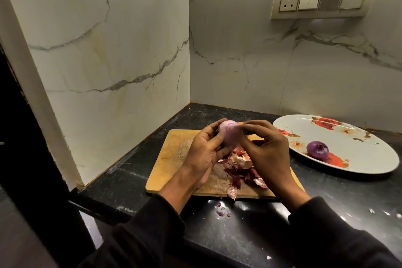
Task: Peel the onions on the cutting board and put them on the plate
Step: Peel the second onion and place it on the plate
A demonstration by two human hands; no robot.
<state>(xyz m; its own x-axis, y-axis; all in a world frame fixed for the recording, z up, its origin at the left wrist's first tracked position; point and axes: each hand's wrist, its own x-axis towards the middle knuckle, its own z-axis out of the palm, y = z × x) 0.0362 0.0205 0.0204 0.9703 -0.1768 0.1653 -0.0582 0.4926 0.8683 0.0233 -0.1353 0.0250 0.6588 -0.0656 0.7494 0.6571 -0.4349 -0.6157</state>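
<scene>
A pale purple onion (230,135) is held above the wooden cutting board (174,154). My left hand (204,150) grips it from the left, fingers curled round it. My right hand (265,148) pinches at its right side near the top. Under the hands a heap of red-brown onion skins (241,167) lies on the board. A darker purple peeled onion (317,150) sits on the white oval plate (369,152) with red flowers, to the right of the board.
The board and plate rest on a black stone counter (250,235) in a corner of marble walls. Skin scraps (221,212) lie on the counter in front of the board. A switch panel (322,0) is on the back wall.
</scene>
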